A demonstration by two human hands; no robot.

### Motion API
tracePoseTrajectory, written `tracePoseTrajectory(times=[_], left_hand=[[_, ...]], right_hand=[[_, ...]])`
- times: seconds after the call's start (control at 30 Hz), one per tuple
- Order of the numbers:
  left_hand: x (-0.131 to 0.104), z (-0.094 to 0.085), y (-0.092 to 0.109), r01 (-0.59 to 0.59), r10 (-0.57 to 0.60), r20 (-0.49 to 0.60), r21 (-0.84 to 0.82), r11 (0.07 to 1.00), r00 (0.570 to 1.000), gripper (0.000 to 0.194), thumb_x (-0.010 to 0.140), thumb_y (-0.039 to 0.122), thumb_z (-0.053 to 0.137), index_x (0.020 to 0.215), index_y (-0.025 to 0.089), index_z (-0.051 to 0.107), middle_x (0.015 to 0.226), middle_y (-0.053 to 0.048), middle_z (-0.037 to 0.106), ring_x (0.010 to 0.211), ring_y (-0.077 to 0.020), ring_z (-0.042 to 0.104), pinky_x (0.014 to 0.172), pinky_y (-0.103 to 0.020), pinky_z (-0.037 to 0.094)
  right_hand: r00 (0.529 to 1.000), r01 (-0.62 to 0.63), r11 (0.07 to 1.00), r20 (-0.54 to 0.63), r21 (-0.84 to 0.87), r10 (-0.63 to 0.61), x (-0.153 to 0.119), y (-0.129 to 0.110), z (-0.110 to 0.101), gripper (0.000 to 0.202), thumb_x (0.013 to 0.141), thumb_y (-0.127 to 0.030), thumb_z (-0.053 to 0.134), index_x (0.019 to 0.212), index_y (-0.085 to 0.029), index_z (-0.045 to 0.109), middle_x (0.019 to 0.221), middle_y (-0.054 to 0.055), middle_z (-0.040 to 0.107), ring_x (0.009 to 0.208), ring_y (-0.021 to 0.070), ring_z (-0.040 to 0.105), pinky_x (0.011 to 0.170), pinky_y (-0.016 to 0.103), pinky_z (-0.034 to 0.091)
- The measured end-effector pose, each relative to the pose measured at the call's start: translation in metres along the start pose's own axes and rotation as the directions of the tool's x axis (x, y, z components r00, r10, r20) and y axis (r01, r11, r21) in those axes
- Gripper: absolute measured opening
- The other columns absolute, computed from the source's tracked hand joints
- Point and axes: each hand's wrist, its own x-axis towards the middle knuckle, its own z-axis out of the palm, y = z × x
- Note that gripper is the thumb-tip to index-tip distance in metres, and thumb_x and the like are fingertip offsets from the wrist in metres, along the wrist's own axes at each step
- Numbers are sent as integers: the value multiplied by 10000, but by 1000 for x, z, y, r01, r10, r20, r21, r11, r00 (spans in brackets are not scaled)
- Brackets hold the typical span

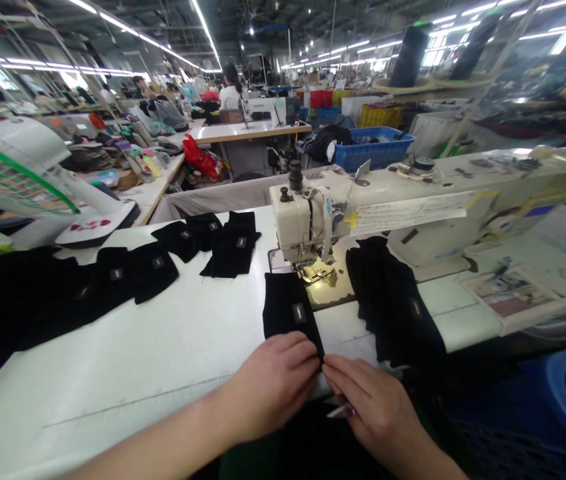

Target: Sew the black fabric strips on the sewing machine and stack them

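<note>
Head view: we have both hands at the near edge of a black cloth panel (279, 300), which lies flat on the white bench (183, 333) directly ahead of the left grip (285, 377). Left grip: fingers curled and closed on the panel's near edge. Right grip (375, 397): fingertips pinched together at the panel's near right corner, just beside the left fingertips; a thin pointed metal tool (339, 410), perhaps thread snips, is tucked under those fingers.

A small dark label (301, 313) sits face up on the panel, just ahead of the left grip. Beyond it, the panel's far end reaches the presser foot (317, 275) of the sewing machine (295, 223); we cannot tell whether any cloth lies beneath the foot.

Ahead and to the right of the right grip, more black cloth (393, 300) lies by the machine bed. Ahead and to the left of the left grip, labelled black pieces (235, 245) rest on the bench.

Step in hand, our judgement: handling and squaring the panel's near edge beside the machine. The next move, we judge, calls for keeping that edge pinched, the layers even and the cloth flat, with the tool's point clear of the fabric.
</note>
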Motion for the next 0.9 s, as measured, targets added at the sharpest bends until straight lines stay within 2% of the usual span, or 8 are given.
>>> tracePoseTrajectory(times=[0.07, 0.17, 0.53, 0.67, 0.9], left_hand=[[-11, 6, 10, -47, 47, -3, 56, 997, 999, 292, 958, 155, 460, 1179, 100, 644, 1162, -136, 698, 1112, -273, 637, 911, -402, 594], [-20, 12, 12, -79, 83, -25, 120, 990, 996, 342, 960, 146, 447, 1251, 71, 610, 1250, -154, 678, 1198, -300, 618, 970, -424, 593], [-15, 6, 4, -71, 77, -53, 106, 992, 996, 288, 990, 192, 472, 1206, 97, 638, 1201, -145, 704, 1182, -289, 649, 981, -414, 602], [-13, 5, -3, -71, 74, -32, 91, 993, 997, 309, 988, 194, 487, 1250, 95, 617, 1247, -150, 682, 1215, -297, 629, 1008, -427, 586], [-7, 1, -14, -71, 73, -23, 76, 995, 997, 304, 1005, 226, 481, 1247, 106, 620, 1241, -155, 680, 1227, -291, 622, 1031, -420, 569]], right_hand=[[999, -17, 1000, 31, 14, 16, -1, 0, -2, 513, 768, 13, 414, 1207, -116, 645, 1156, 120, 719, 927, 197, 695, 731, 287, 584], [997, -43, 999, 61, 31, 41, 2, -1, -4, 524, 747, 12, 408, 1188, -132, 651, 1143, 111, 722, 914, 188, 696, 712, 276, 583], [990, -87, 995, 117, 51, 81, 19, 0, -5, 400, 822, -15, 422, 1116, -152, 657, 1090, 96, 711, 897, 207, 676, 703, 285, 553], [984, -122, 990, 135, 65, 112, 25, 3, -2, 390, 812, -8, 435, 1091, -167, 656, 1094, 87, 694, 921, 202, 659, 746, 284, 538], [983, -146, 988, 120, 41, 140, 38, 7, 0, 346, 767, 12, 449, 978, -183, 642, 1007, 60, 677, 878, 187, 636, 708, 268, 497]])
